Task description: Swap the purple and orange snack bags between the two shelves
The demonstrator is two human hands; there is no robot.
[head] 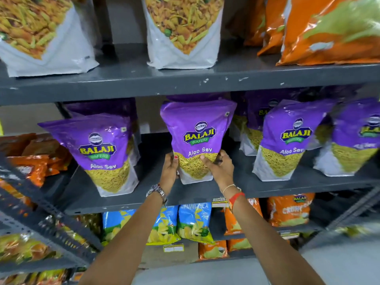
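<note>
A purple Aloo Sev snack bag [196,128] stands upright in the middle of the grey middle shelf [205,194]. My left hand [169,171] grips its lower left side and my right hand [219,168] grips its lower right side. More purple bags stand on the same shelf: one at the left [98,149], others at the right [287,138], with more behind them. Orange snack bags [329,31] lean on the upper shelf [185,83] at the far right.
Two white mixed-snack bags [181,31] stand on the upper shelf at left and centre. Below the middle shelf are blue chip bags [193,221] and orange bags [290,210]. A side rack at the left holds orange packets [35,167].
</note>
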